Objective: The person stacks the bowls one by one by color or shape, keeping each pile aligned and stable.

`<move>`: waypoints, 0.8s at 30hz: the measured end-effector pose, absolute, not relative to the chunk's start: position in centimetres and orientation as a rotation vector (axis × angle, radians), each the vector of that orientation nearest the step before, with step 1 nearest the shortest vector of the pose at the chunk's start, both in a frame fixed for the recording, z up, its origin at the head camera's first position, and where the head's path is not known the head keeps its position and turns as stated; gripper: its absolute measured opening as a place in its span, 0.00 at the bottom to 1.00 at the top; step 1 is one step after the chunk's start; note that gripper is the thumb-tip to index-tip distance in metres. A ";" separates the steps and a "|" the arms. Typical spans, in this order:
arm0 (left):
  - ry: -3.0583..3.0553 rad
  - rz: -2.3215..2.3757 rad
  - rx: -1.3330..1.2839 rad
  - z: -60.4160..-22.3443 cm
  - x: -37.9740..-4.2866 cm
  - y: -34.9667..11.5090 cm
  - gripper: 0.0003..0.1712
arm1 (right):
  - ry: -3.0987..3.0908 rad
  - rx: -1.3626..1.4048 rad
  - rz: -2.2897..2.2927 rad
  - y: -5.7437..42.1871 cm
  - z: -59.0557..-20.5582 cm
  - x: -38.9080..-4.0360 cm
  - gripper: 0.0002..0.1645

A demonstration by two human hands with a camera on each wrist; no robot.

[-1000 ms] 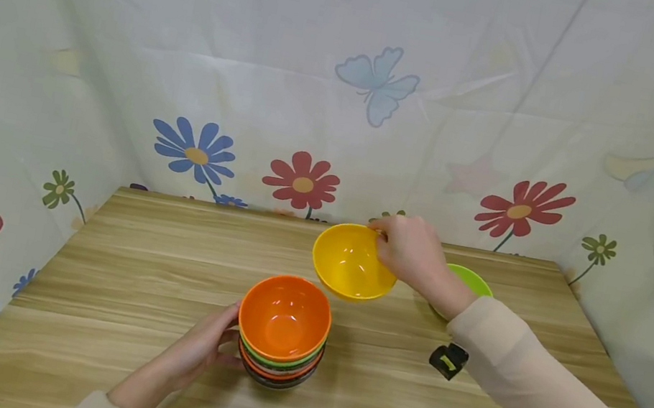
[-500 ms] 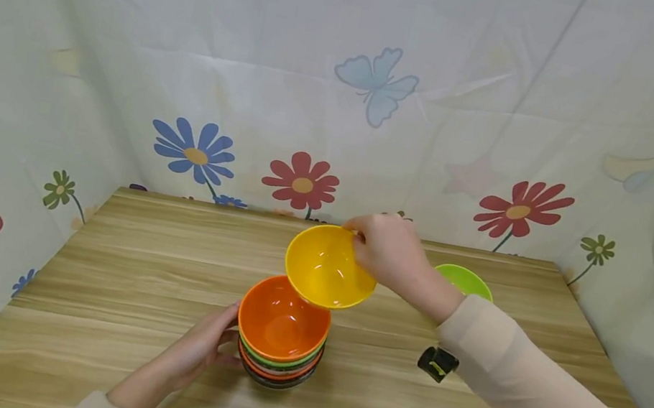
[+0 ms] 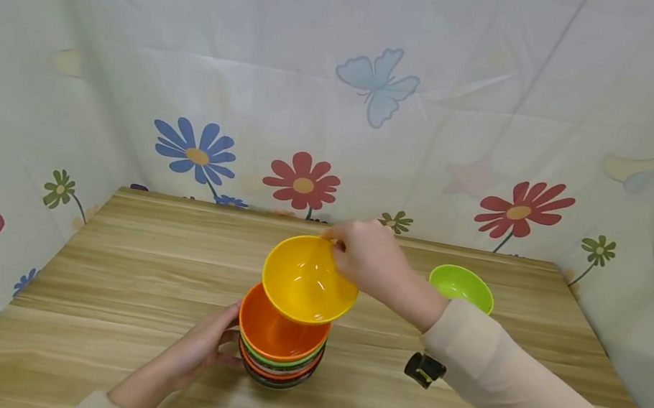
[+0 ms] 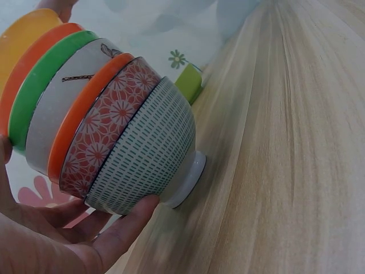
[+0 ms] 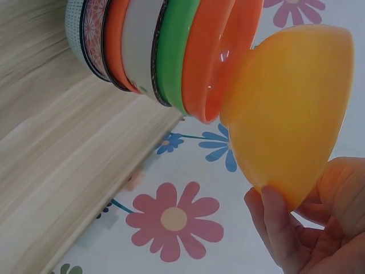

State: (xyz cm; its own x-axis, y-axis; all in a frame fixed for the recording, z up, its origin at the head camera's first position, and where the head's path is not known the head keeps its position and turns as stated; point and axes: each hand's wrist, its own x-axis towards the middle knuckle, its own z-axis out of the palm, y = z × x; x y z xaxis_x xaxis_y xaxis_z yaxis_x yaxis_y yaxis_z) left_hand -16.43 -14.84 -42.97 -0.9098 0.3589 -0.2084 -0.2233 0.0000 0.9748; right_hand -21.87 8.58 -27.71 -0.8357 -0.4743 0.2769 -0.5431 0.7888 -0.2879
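My right hand (image 3: pixel 372 263) pinches the rim of a yellow bowl (image 3: pixel 309 285), which is tilted above the stack. Its lower part overlaps the opening of the orange bowl (image 3: pixel 268 332) on top. Nested below that, the left wrist view has a green bowl (image 4: pixel 40 74), a white bowl (image 4: pixel 54 108), another orange bowl (image 4: pixel 68 134), a red flower-patterned bowl (image 4: pixel 102 134) and, at the bottom, a green-dashed bowl (image 4: pixel 148 151) standing on its foot on the table. My left hand (image 3: pixel 200 342) holds the stack from the left, thumb and fingers spread along its side.
A lime-green bowl (image 3: pixel 460 286) stands alone at the back right of the wooden table (image 3: pixel 178 265), partly behind my right sleeve. A black device (image 3: pixel 424 370) is strapped at my right wrist. A flower-printed curtain (image 3: pixel 416 147) hangs behind the table.
My right hand has carried the yellow bowl leftward, from right of the stack to over the top orange bowl. More of the lime-green bowl shows. The left hand and stack have stayed put.
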 end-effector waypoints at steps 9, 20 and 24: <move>1.882 1.965 0.113 -43.0 -16.6 -14.7 0.43 | -2.775 0.847 0.542 7.6 -28.2 -21.7 0.13; 1.848 1.991 0.149 -42.9 -16.6 -14.7 0.41 | -2.748 0.930 0.535 6.7 -29.6 -21.4 0.13; 1.848 1.988 0.160 -42.9 -16.6 -14.8 0.40 | -2.780 0.921 0.558 6.5 -29.9 -21.3 0.13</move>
